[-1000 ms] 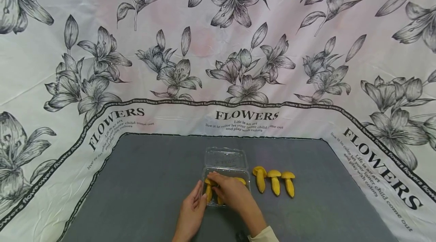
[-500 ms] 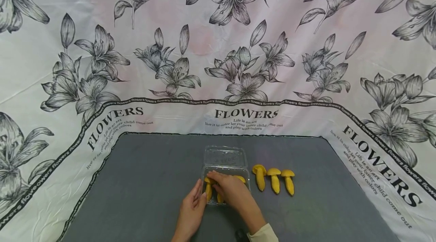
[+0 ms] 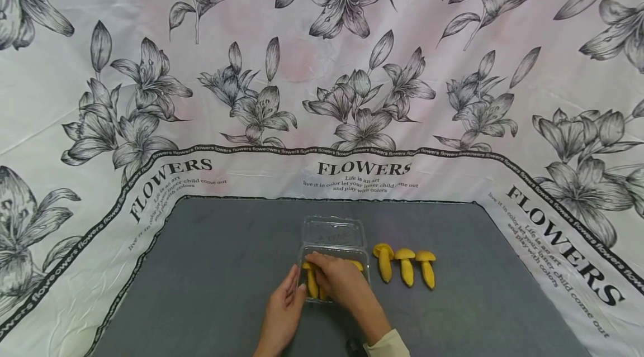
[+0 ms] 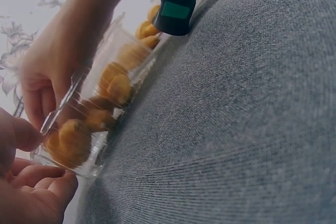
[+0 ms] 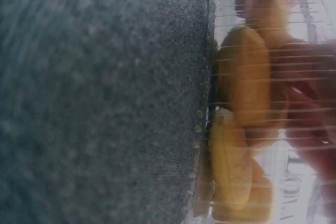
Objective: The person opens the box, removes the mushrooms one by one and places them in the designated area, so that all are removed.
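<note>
Both hands at a clear plastic box (image 3: 342,253) of yellow mushrooms (image 3: 312,285)

Left hand (image 3: 283,310) holds the box's left end with thumb and bent fingers; right hand (image 3: 348,285) reaches inside over the mushrooms, its fingertips partly hidden, so whether it grips one cannot be told. Box walls thin and shiny, lid (image 3: 333,232) open at the back, standing on woven grey cloth (image 4: 236,103). Three loose mushrooms (image 3: 406,271), domed caps, tapering stems, lie right of it. Right wrist view blurred; pale sleeve (image 3: 387,344) cut off below
</note>
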`<state>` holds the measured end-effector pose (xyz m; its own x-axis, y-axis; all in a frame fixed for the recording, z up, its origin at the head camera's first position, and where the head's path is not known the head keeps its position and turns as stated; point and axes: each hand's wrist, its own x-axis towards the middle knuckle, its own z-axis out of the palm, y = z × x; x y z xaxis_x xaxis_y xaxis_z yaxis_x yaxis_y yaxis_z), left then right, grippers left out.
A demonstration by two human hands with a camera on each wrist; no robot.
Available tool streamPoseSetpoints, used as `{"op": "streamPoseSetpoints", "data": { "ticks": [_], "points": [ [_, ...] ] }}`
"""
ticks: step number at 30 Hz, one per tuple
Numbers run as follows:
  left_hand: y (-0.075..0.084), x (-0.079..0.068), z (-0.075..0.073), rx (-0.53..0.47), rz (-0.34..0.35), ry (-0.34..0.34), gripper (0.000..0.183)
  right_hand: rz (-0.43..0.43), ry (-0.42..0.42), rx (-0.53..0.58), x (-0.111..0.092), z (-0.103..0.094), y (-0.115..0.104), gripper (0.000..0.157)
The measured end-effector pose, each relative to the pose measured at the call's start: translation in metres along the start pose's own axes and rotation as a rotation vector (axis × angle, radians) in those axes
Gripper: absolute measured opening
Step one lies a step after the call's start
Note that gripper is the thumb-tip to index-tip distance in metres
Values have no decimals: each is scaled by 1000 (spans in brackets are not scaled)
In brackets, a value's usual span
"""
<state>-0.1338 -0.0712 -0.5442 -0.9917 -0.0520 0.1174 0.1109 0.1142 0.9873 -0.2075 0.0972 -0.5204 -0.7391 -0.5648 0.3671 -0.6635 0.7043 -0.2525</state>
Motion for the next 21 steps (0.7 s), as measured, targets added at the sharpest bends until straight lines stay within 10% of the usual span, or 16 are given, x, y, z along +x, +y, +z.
{"op": "streamPoseSetpoints", "data": {
  "ticks": [21],
  "points": [
    [-5,2,1,-9,-34,5,54,25,77,136,3,-14,2,34]
  ]
}}
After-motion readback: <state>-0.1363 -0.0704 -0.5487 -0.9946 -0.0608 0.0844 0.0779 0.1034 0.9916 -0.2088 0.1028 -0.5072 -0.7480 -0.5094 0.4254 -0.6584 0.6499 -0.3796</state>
